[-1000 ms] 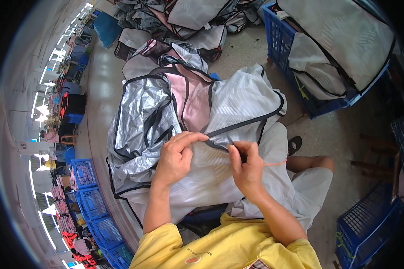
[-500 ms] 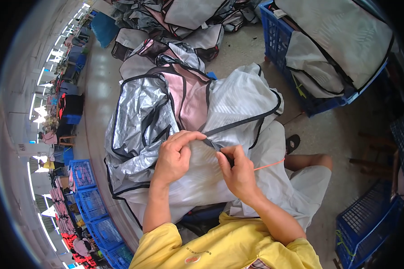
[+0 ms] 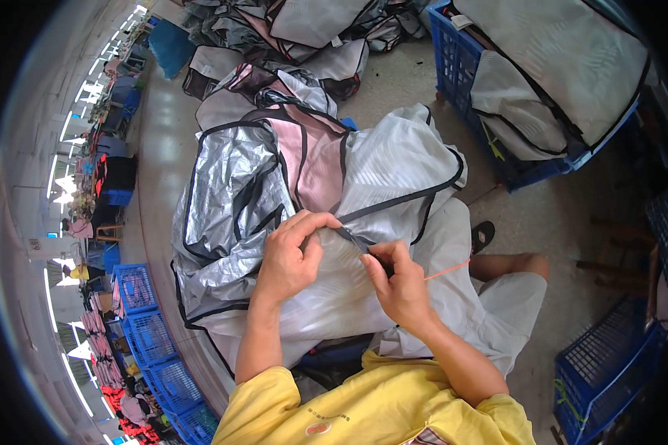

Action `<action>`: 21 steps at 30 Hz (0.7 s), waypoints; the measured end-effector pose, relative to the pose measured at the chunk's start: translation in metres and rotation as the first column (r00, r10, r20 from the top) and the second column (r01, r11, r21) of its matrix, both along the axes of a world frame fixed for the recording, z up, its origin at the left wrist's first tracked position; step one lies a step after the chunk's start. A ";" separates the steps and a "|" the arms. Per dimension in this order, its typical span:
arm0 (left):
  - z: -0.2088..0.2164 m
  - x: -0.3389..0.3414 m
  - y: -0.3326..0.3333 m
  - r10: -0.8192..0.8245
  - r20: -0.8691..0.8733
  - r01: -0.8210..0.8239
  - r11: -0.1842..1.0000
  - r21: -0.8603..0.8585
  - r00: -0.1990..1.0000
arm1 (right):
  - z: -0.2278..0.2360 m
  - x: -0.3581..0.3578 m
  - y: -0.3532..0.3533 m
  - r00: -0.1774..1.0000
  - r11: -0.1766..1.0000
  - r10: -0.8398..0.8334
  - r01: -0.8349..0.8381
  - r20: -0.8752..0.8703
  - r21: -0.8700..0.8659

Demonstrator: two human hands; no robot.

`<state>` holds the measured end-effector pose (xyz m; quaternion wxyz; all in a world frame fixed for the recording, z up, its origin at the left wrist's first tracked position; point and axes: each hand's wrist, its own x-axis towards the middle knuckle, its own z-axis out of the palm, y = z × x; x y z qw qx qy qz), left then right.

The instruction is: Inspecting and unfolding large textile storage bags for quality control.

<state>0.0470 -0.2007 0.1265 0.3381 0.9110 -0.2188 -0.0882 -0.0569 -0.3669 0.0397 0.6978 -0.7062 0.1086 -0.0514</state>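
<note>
Across my lap lies a large sewn piece (image 3: 393, 167) of silver foil, pink and whitish fabric with black binding along its edges. My left hand (image 3: 291, 256) pinches the black binding (image 3: 393, 204) near the middle of the piece, forefinger stretched toward the right. Just right of it, my right hand (image 3: 401, 285) is closed around small thread snips (image 3: 361, 243); their dark handle is mostly hidden in the fingers, and the blades point at the binding by my left fingertips. An orange cord (image 3: 449, 270) trails from my right hand.
Beyond my lap, more silver and grey sewn pieces (image 3: 312, 22) lie heaped on the floor. A blue crate (image 3: 456, 59) with folded pieces stands at the far right, another blue crate (image 3: 601, 371) at the near right. Several blue baskets (image 3: 152, 337) line the left.
My right hand with the snips has shifted slightly to the right, a little away from my left fingertips. My left hand keeps its pinch on the binding, almost unmoved.
</note>
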 end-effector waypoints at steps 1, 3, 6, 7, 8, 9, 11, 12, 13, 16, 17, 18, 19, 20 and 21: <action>0.000 0.000 0.000 -0.003 0.003 0.003 1.000 -0.007 1.000 | 0.000 0.000 0.001 1.000 1.000 0.003 -0.003 -0.010 0.014; 0.000 0.000 0.000 -0.006 0.010 0.006 1.000 -0.012 1.000 | 0.000 0.002 0.003 1.000 1.000 -0.008 0.008 0.004 -0.006; -0.002 0.000 -0.001 -0.013 0.031 0.013 1.000 -0.022 0.999 | 0.000 0.005 0.004 1.000 0.999 -0.018 0.018 0.024 -0.039; -0.002 0.000 -0.001 -0.013 0.032 0.014 1.000 -0.021 0.999 | 0.000 0.006 0.004 0.999 0.998 -0.013 0.015 0.036 -0.055; -0.002 0.000 0.000 -0.013 0.034 0.013 1.000 -0.021 0.999 | 0.000 0.007 0.005 0.999 0.998 -0.012 0.014 0.036 -0.056; -0.003 0.000 0.000 -0.011 0.034 0.012 1.000 -0.022 0.999 | 0.000 0.008 0.006 0.999 0.997 -0.020 0.022 0.032 -0.069; -0.003 0.000 0.000 -0.022 0.050 0.023 1.000 -0.014 0.998 | -0.001 0.010 0.009 0.999 0.996 -0.029 0.032 0.029 -0.086; -0.004 0.000 0.000 -0.022 0.051 0.023 1.000 -0.017 0.998 | -0.003 0.011 0.010 0.997 0.993 -0.048 0.054 0.056 -0.109; -0.004 0.000 0.000 -0.024 0.058 0.025 0.999 -0.020 0.998 | -0.005 0.012 0.012 0.994 0.989 -0.060 0.071 0.087 -0.126; -0.005 0.001 -0.001 -0.029 0.074 0.031 0.999 -0.028 0.997 | -0.012 0.015 0.016 0.985 0.985 -0.110 0.126 0.131 -0.121; -0.005 0.001 -0.001 -0.033 0.084 0.035 0.999 -0.029 0.996 | -0.014 0.015 0.016 0.983 0.983 -0.106 0.127 0.146 -0.136; -0.005 0.001 0.000 -0.032 0.085 0.034 0.999 -0.031 0.996 | -0.015 0.015 0.017 0.982 0.989 -0.111 0.125 0.152 -0.082; -0.005 0.001 0.000 -0.041 0.094 0.044 0.999 -0.026 0.995 | -0.016 0.016 0.015 0.974 0.990 -0.134 0.138 0.183 -0.014; -0.004 0.000 0.000 -0.042 0.099 0.043 0.999 -0.015 0.994 | -0.016 0.018 0.014 0.981 0.992 -0.111 0.117 0.158 -0.034; -0.004 0.000 0.001 -0.048 0.105 0.051 0.998 -0.027 0.993 | -0.016 0.021 0.011 0.950 0.971 -0.239 0.232 0.202 0.056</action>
